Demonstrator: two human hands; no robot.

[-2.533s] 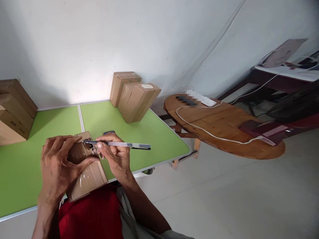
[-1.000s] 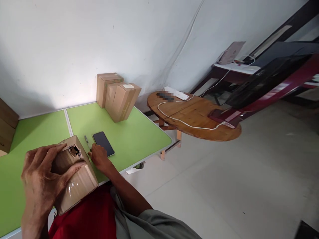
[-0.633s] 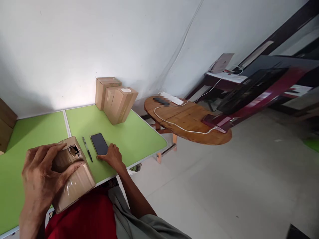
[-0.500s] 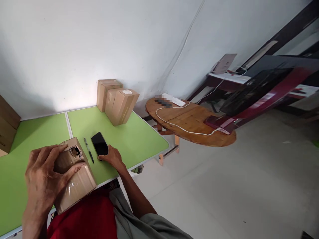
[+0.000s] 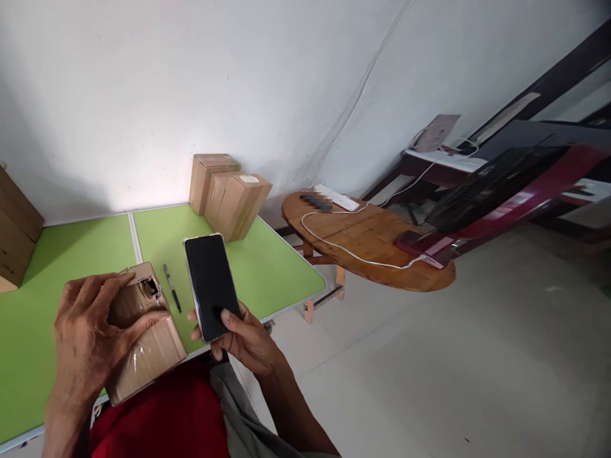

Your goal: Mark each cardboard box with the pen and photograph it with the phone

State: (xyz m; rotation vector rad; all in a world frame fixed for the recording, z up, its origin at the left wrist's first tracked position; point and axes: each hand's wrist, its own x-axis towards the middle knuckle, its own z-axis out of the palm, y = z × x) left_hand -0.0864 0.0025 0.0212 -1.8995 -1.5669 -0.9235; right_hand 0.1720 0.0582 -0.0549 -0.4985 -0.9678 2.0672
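Observation:
My left hand (image 5: pixel 90 324) grips a brown cardboard box (image 5: pixel 153 359) at the front edge of the green table (image 5: pixel 281 280). Its thumb and fingers lie across the taped top, and a torn hole shows near the box's far corner. My right hand (image 5: pixel 248 340) holds a smartphone (image 5: pixel 210 280) raised above the table, thumb on the dark screen and fingers behind it. Between the box and the phone, a grey and black pen (image 5: pixel 172 289) lies on the tabletop.
Several cardboard boxes (image 5: pixel 238 207) stand at the table's back right corner, and another box (image 5: pixel 19 235) is at the far left. To the right, an oval wooden table (image 5: pixel 372 238) carries a white cable and a dark red-framed screen (image 5: pixel 515 191). A wall rises behind.
My right hand has lifted the phone off the green table, tilting its screen toward me. My left hand stays on the box, and the pen has not moved.

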